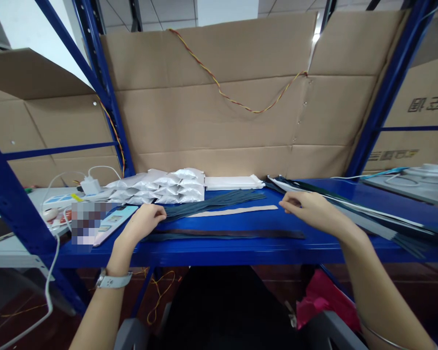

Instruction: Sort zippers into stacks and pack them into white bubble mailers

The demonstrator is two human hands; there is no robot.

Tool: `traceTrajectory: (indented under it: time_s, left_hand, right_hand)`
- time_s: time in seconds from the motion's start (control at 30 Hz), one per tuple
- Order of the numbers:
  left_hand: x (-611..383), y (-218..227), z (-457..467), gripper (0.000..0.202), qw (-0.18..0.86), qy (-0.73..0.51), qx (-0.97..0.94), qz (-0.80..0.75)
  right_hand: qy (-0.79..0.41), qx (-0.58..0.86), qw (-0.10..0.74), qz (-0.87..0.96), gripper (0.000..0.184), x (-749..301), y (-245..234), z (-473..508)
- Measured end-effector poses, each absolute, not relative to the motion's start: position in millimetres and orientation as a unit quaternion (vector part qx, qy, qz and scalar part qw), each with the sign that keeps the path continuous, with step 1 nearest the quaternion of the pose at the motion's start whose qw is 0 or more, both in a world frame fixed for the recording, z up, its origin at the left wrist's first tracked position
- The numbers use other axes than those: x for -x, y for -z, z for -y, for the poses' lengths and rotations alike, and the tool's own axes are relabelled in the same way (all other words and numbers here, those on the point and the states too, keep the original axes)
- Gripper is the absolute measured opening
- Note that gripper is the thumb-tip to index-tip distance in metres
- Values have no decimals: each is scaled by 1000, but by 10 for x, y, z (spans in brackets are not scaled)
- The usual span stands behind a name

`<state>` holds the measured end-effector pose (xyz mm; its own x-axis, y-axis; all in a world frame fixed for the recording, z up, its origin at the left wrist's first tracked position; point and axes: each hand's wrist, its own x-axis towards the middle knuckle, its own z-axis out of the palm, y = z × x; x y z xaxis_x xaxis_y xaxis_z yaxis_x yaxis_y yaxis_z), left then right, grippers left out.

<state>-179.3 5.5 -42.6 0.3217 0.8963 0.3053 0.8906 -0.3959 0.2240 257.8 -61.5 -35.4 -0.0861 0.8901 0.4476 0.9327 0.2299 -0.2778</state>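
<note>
My left hand is closed, its fingertips at the left ends of a bundle of dark grey-green strips. Whatever lies between those fingers is hidden. A pale beige strip runs along the front of the bundle, and its right end stops close by the fingertips of my right hand. That hand is curled in a pinch; I cannot tell whether it grips the strip. Nearer the front edge, a long dark brown strip lies along the blue shelf, parallel to the edge.
Silvery white packets are stacked at the back left, beside a flat white bundle. Long dark and white strips fan out at the right. A phone lies left of my left hand. Blue posts flank the cardboard backing.
</note>
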Motion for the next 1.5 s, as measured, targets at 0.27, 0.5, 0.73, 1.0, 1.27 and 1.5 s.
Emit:
traceTrajectory:
  time_s: [0.27, 0.5, 0.73, 1.0, 1.27, 1.5]
  left_hand:
    - [1767, 410, -65, 18, -31, -233, -799, -554]
    - [1170, 231, 388, 16, -6, -399, -781, -480]
    - [611, 195, 860, 10, 130, -376, -854, -337]
    - [594, 264, 910, 13, 109, -410, -870, -250]
    - [1127, 60, 767, 14, 5, -470, -826, -310]
    - [2054, -29, 379, 19, -231, -419, -713, -512]
  right_hand:
    - [49, 599, 295, 743, 22, -2488, 380, 570]
    - [-52, 486, 392, 779, 24, -1779, 375, 745]
    - [-209, 393, 443, 779, 18, -1129, 506, 1030]
    - [-140, 403, 422, 800, 29, -1144, 463, 1104]
    - [12, 533, 382, 755, 25, -1695, 376, 816]
    - [107, 627, 290, 715, 25, -2503, 403, 470]
